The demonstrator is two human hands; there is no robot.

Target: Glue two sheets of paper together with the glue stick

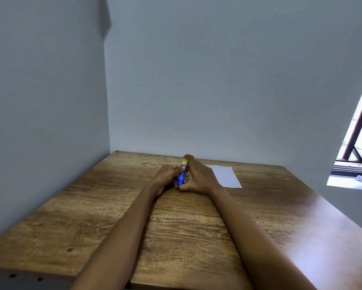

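A blue glue stick [181, 177] with a yellow cap stands nearly upright between both hands at the far middle of the wooden table [188, 237]. My left hand [167, 177] pinches the stick's body from the left. My right hand [199, 176] curls round it from the right, with fingers up at the yellow cap. White paper [226, 176] lies flat on the table just right of my right hand; I cannot tell whether it is one sheet or two stacked. The stick's lower end is hidden by my fingers.
The table stands in a corner, with a grey wall [217, 91] close behind it and another on the left. A window with dark bars [360, 143] opens at the right, over a white sill.
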